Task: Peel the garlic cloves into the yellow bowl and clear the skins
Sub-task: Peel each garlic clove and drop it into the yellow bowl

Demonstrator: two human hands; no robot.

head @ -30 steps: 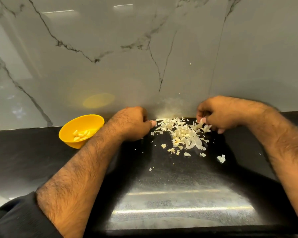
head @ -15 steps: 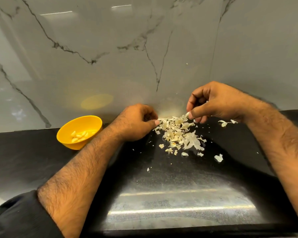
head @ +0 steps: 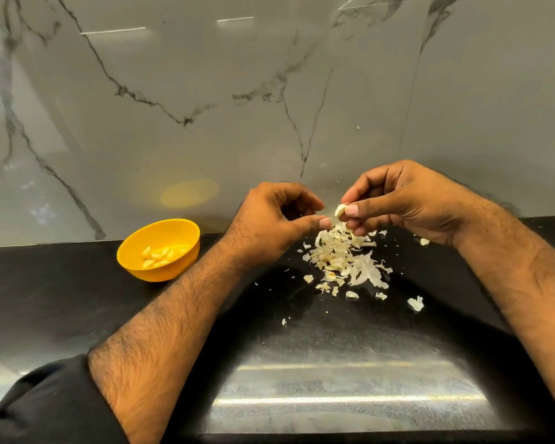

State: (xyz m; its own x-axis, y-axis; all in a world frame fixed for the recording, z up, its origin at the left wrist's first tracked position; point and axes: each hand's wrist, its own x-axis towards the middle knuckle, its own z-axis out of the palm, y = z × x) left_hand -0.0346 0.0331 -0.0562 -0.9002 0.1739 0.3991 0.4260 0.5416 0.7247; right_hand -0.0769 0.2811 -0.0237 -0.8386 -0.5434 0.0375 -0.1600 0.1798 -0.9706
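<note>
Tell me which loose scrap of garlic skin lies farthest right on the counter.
The small scrap just below the right hand's wrist; the other strays sit nearer the pile.

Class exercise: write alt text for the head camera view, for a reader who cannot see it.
A person's right hand pinches a garlic clove above a pile of skins on a black counter; the left hand hovers close, fingers curled. A yellow bowl of peeled cloves sits left.

Bright overhead light, strip-lamp glare on my glossy marble wall point(head: 269, 91), wide sheen on the black counter point(head: 350, 395), my arms' soft shadows there, wide-angle bending at edges, mostly sharp focus.
</note>
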